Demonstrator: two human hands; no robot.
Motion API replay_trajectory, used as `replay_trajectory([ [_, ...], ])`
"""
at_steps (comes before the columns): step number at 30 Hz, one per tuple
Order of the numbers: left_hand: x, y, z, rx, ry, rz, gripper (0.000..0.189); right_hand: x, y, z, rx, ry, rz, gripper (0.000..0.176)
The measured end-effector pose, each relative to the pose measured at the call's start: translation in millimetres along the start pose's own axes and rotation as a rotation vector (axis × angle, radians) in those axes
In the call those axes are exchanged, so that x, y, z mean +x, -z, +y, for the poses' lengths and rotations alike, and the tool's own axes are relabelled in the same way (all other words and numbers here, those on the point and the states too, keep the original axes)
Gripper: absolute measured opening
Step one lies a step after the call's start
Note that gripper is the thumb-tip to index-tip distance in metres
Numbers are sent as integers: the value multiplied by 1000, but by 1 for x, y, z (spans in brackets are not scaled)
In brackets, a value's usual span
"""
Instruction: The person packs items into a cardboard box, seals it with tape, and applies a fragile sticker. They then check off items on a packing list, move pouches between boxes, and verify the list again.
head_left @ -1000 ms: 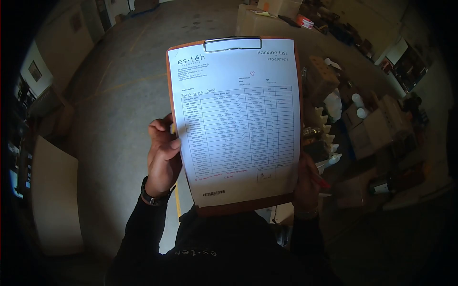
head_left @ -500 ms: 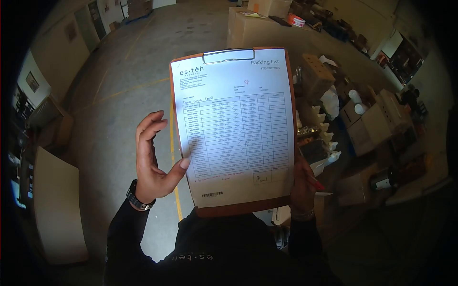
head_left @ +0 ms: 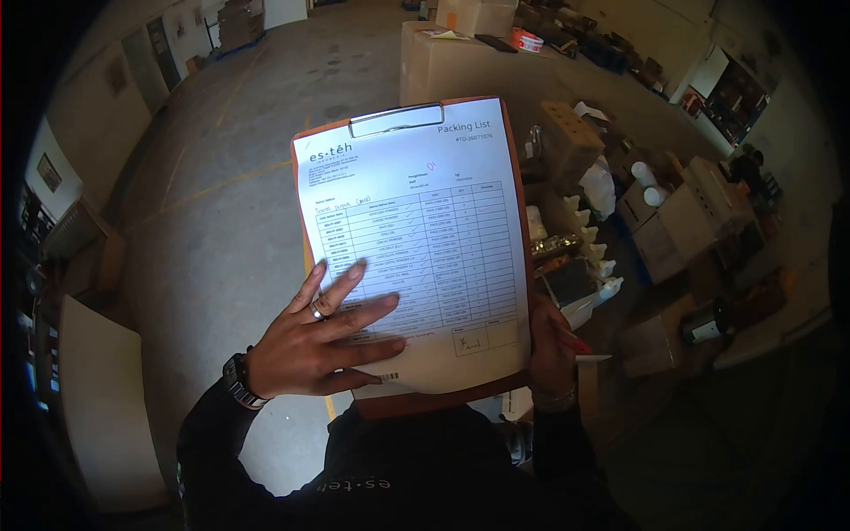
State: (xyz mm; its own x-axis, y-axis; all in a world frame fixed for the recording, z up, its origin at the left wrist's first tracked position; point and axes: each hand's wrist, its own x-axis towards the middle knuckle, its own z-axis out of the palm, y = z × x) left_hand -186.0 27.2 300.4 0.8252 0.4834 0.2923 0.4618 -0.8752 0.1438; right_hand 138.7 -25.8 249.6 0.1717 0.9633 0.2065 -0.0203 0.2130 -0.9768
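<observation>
A brown clipboard is held up in front of me, with a white printed packing list under its metal clip. The sheet carries a table with small tick marks and some handwriting. My left hand, wearing a ring and a wristwatch, lies over the lower left of the sheet with its fingers spread, covering part of the table. At the board's lower right edge, my right hand grips the clipboard, its fingers partly hidden. A red pen sticks out of that same hand.
A large cardboard box stands ahead, with a roll of red-and-white tape on top. To the right are several open cartons and white bottles. A pale panel stands at the left on the concrete floor.
My left hand has moved right from beside the clipboard onto the lower part of the sheet. The clipboard has shifted slightly left in view; my right hand still grips it.
</observation>
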Motion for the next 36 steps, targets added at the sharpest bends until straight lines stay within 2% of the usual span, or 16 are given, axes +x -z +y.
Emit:
replay_trajectory([
  [7,2,6,2,-8,-24,60,54,1,1,0,99,-20,-38,40],
  [11,14,37,-17,-375,-2,501,23,4,9,14,-31,48,-92,38],
  [13,28,53,-34,-310,194,915,29,3,1,-8,-46,9,-177,38],
  [15,55,83,-75,-221,231,1127,38,1,-2,-12,-14,-34,-220,40],
  [18,66,100,-159,-1,409,1024,50,-4,-4,-17,-25,-78,-240,39],
  [19,68,99,-167,4,536,864,55,-6,-3,-16,-33,-75,-234,39],
  [20,69,96,-173,-143,820,576,57,-7,-2,-16,-40,-72,-226,39],
  [22,58,51,-215,-359,812,249,64,-8,2,-16,-66,-78,-227,40],
  [23,48,28,-236,-431,621,20,67,-8,2,-16,-91,-75,-225,40],
  [24,34,-1,-256,-713,448,-25,63,-9,2,-16,-89,-82,-218,40],
  [25,21,-15,-256,-718,445,-36,63,-10,1,-17,-68,-96,-220,41],
  [27,-6,-41,-238,-1123,564,239,58,-14,0,-18,-53,-129,-220,41],
  [29,-5,-26,-223,-990,538,168,57,-14,-1,-19,-42,-150,-228,43],
  [31,-1,-11,-205,-780,766,56,57,-15,-2,-20,-53,-169,-225,42],
  [33,-3,-16,-202,-805,746,154,52,-10,0,-15,-58,-172,-209,41],
  [36,-3,-1,-181,-576,883,244,47,-6,5,-10,-95,-171,-204,39],
])
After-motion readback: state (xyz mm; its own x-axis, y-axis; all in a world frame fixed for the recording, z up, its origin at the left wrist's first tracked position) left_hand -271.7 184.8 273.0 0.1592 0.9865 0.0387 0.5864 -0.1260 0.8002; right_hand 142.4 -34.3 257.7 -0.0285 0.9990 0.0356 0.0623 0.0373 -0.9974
